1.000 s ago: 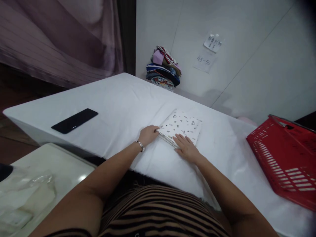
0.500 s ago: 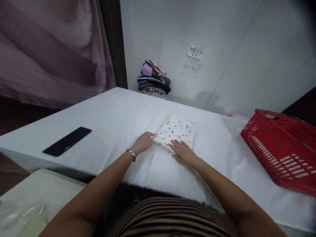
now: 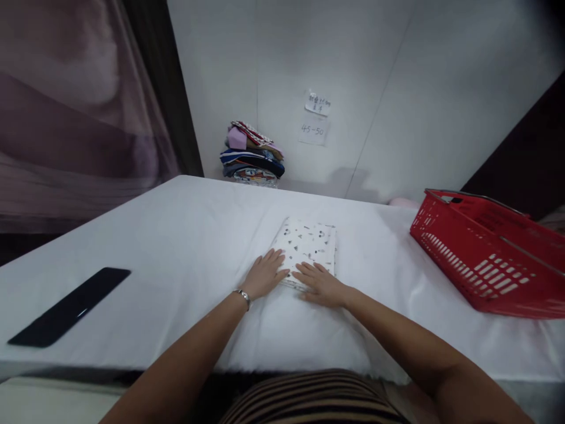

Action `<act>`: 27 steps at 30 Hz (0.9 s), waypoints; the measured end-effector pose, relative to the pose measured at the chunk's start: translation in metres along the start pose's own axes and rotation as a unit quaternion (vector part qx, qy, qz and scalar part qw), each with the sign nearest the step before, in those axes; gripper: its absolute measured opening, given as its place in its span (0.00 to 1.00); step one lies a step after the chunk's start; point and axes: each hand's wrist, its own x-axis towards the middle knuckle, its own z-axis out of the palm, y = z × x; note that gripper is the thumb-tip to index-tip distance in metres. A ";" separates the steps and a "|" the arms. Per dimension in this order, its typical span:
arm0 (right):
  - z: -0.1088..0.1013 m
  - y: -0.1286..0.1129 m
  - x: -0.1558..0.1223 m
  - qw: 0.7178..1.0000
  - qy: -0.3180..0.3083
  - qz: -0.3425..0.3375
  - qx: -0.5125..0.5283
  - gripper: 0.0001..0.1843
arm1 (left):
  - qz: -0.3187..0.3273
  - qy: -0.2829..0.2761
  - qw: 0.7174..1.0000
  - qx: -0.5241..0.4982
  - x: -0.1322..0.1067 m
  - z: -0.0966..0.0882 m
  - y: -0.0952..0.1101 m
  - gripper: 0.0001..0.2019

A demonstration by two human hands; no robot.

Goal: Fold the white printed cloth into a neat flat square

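Observation:
A folded white cloth [image 3: 306,241] with small dark prints lies flat on the white-covered table [image 3: 189,235]. My left hand [image 3: 263,274], a metal bracelet at its wrist, rests on the cloth's near left corner with the fingers spread. On the near edge lies my right hand [image 3: 321,285], palm down, fingers stretched out over the cloth. Neither hand grips anything. Both cover part of the cloth's near side.
A red plastic basket [image 3: 463,259] stands on the right of the table. To the left lies a flat black object [image 3: 70,306]. A stack of folded fabrics [image 3: 252,156] is by the wall, near two paper notes [image 3: 314,118].
My left hand has gone from pinching the cloth's left edge to lying flat on its corner. My right hand stays flat on the cloth. The camera view has shifted.

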 end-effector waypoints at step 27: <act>0.004 0.071 0.046 0.950 0.143 0.269 -0.073 0.33 | -0.006 -0.032 0.999 0.034 0.101 0.004 -0.005 0.32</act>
